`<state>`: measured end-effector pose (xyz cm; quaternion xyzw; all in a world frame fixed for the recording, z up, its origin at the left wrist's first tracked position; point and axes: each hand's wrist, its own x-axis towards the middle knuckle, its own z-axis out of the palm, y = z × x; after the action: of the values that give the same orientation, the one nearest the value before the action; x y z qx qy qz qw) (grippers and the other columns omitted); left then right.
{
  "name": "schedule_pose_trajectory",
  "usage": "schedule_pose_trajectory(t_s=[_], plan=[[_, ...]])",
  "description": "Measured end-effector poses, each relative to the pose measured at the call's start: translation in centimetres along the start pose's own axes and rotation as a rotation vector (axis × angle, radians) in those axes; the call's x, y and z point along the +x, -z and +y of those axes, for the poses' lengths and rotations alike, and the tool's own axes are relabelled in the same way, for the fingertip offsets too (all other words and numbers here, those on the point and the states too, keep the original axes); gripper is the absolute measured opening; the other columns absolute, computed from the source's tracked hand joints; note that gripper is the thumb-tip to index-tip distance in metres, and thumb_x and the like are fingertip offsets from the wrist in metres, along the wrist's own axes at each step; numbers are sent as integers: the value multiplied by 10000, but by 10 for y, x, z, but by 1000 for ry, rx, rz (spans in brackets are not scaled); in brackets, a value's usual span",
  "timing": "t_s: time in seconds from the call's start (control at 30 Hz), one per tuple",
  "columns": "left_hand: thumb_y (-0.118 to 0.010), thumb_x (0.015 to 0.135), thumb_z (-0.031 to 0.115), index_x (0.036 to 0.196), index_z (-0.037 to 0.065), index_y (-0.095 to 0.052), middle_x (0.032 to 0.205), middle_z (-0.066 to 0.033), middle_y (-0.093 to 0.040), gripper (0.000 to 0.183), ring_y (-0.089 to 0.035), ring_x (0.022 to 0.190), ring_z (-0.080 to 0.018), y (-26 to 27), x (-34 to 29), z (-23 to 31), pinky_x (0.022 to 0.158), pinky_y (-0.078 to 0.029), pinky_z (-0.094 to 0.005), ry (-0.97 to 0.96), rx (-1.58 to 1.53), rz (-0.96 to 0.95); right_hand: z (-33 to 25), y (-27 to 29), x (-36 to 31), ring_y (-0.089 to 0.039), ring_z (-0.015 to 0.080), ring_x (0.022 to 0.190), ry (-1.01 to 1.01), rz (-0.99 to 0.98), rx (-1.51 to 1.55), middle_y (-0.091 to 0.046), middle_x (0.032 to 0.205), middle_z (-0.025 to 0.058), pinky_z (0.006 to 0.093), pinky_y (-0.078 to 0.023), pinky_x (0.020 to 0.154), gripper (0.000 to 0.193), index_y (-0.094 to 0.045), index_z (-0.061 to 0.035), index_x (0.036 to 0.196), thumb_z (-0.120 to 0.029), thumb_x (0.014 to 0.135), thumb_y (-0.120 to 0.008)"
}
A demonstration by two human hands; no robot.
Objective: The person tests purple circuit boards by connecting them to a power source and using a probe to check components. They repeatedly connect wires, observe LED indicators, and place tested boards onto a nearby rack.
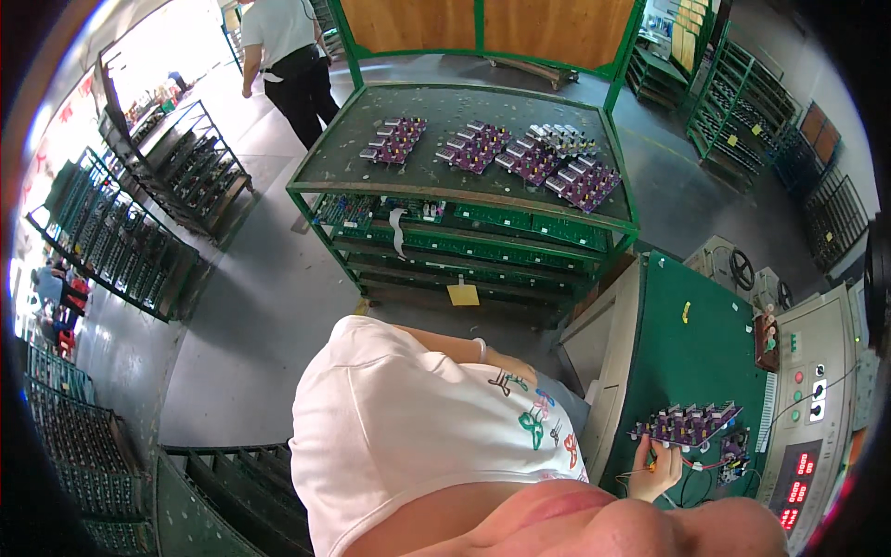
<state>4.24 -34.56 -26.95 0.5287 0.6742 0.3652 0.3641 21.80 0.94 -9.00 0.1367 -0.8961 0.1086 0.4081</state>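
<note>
At the lower right, my right hand [656, 472] is closed on the near edge of a purple circuit board [687, 425]. Upright components stand in rows across the board. Thin red and pale wires run past the fingers, and a small orange piece shows by the palm. Beyond my right hand, a smaller dark circuit board [734, 455] with wires lies on the green bench mat [664, 343]. My left hand [513, 365], below a white bracelet, is low by my lap, partly behind my white shirt. Its fingers are hidden.
Right of the mat stands a test panel [798, 418] with knobs and red displays. A green-framed cart [362, 176] ahead carries several purple boards [478, 148] on top and green boards below. Racks [111, 232] line the left; a person [288, 56] stands behind the cart.
</note>
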Motion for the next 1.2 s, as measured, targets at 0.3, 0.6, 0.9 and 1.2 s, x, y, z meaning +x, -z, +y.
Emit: schedule_pose_trajectory(t_s=[0.3, 0.6, 0.9, 1.2], plan=[[-671, 969, 226, 1130, 29, -663, 1133, -133, -646, 254, -618, 1105, -274, 11, 0, -1, 938, -495, -378, -53, 7, -10, -6, 0, 4, -591, 319, 635, -21, 18, -14, -651, 785, 92, 421, -434, 552, 219, -639, -66, 855, -42, 788, -846], [-713, 928, 240, 1141, 45, -653, 1148, -136, -616, 295, -611, 1073, -248, 11, -2, 3, 902, -494, -368, -67, -55, 10, -4, -1, 4, -591, 332, 641, -34, 4, -9, -653, 795, 103, 431, -436, 558, 226, -641, -73, 846, -38, 770, -851], [-687, 933, 258, 1061, 52, -632, 1063, -124, -622, 248, -626, 1001, -260, 16, 1, 20, 862, -497, -393, 15, 2, 7, -4, 1, 1, -589, 336, 642, -26, 13, 2, -644, 788, 102, 432, -435, 557, 235, -635, -69, 864, -35, 774, -849], [-689, 908, 66, 1346, 42, -453, 1193, -171, -610, 498, -627, 1041, -255, 137, -61, 44, 847, -556, -378, -44, 109, 1197, -2, 1, -5, -617, 338, 664, -52, 6, 2, -635, 776, 115, 432, -453, 557, 226, -630, -55, 848, -40, 799, -850]])
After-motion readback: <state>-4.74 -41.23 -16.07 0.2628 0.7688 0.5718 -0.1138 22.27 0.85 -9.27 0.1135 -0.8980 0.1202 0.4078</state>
